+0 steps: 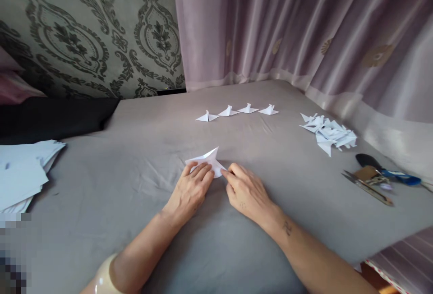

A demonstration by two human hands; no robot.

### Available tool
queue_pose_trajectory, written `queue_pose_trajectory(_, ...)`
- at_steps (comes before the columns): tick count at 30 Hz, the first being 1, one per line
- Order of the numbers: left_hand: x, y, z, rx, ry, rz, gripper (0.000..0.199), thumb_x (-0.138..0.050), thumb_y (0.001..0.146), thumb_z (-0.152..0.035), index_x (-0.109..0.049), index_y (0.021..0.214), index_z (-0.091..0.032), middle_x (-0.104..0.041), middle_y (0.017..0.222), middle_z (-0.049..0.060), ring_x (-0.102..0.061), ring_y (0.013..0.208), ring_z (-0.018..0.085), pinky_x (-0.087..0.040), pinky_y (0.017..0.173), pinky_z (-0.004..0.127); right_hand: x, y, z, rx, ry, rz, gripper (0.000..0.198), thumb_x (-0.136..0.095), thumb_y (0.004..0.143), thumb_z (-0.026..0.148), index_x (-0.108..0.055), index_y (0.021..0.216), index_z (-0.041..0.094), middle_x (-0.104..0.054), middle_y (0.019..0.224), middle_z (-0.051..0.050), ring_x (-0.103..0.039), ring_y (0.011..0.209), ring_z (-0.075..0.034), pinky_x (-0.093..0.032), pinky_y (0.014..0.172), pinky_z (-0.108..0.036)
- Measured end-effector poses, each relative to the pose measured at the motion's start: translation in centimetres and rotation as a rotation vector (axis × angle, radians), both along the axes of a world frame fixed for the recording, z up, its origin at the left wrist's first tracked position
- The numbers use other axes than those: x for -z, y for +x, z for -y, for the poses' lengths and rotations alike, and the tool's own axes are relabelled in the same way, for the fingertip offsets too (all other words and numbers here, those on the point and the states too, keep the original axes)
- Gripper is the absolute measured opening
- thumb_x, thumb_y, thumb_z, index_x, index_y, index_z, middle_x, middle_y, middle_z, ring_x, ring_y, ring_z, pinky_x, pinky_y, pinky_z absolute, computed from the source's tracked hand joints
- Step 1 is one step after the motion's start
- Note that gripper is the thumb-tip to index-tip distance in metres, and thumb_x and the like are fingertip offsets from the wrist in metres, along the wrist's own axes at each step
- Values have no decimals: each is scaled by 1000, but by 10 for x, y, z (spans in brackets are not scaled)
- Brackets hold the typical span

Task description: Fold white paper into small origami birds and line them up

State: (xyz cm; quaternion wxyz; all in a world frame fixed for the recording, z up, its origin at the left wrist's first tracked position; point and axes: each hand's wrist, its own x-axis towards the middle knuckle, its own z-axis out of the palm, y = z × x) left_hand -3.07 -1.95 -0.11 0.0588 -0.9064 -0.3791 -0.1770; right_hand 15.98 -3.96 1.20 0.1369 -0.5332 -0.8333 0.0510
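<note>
A partly folded piece of white paper point(214, 158) lies on the grey cloth, with points sticking up, left and right. My left hand point(194, 186) rests over its lower left part, fingers laid flat and pressing it down. With curled fingers, my right hand point(248, 190) is at the paper's right corner, the index fingertip touching it and the thumb tucked below. Beyond both hands stands a row of several folded paper birds, among them a left one point(207, 117) and a right one point(269, 110).
A heap of folded white paper pieces point(333, 132) lies to the right. Nearer are thread snips point(368, 188), a brown piece point(367, 173) and a blue-handled tool point(401, 176). Paper sheets point(20, 172) are stacked at left, by a black cloth point(50, 118). A curtain point(250, 23) hangs behind.
</note>
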Motion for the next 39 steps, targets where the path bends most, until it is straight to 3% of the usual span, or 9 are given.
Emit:
queue_pose_trajectory(5, -5, -4, 3, -15, 2, 1, 29, -35, 90, -3, -60, 100, -14, -69, 108, 10, -60, 103, 25, -39, 87, 40, -1, 0, 1, -38, -8, 23, 36, -43, 87, 7, -63, 114, 19, -58, 86, -4, -54, 79, -17, -40, 71, -31)
queue_pose_trajectory(10, -7, 3, 8, -57, 34, -41, 24, -38, 93, -7, -61, 95, -14, -69, 103, 10, -57, 102, 25, -37, 86, 39, 0, -2, 1, -17, -24, -5, 30, -43, 90, 10, -64, 109, 19, -58, 86, -4, -55, 77, -16, -39, 70, -30)
queue_pose_trajectory(14, -14, 13, 8, -55, 53, -113, 21, -40, 94, -9, -60, 93, -15, -68, 92, 7, -59, 85, 22, -39, 78, 36, 0, -4, -1, 11, -48, -24, 27, -43, 92, 14, -65, 108, 20, -59, 87, -4, -57, 78, -16, -38, 69, -30)
queue_pose_trajectory(22, -16, 14, 13, -87, 68, -57, 29, -34, 93, -4, -58, 81, -16, -65, 78, 4, -58, 73, 20, -37, 78, 36, 0, -4, 1, 9, -68, -65, 26, -44, 93, 15, -65, 108, 21, -60, 88, -3, -58, 80, -16, -39, 70, -29)
queue_pose_trajectory(32, -13, 14, 13, -163, -56, 72, 23, -42, 94, -13, -62, 84, -19, -69, 84, 2, -63, 78, 19, -35, 80, 37, 0, -3, 1, 46, -95, -103, 24, -47, 93, 17, -68, 101, 23, -62, 86, -2, -60, 77, -14, -38, 69, -27)
queue_pose_trajectory(39, -11, 16, 13, -296, -190, 181, 22, -47, 95, -22, -64, 82, -19, -70, 91, 2, -63, 84, 19, -35, 80, 37, 0, 1, 0, 96, -121, -146, 18, -52, 92, 22, -70, 94, 24, -64, 86, 0, -61, 74, -13, -38, 66, -26)
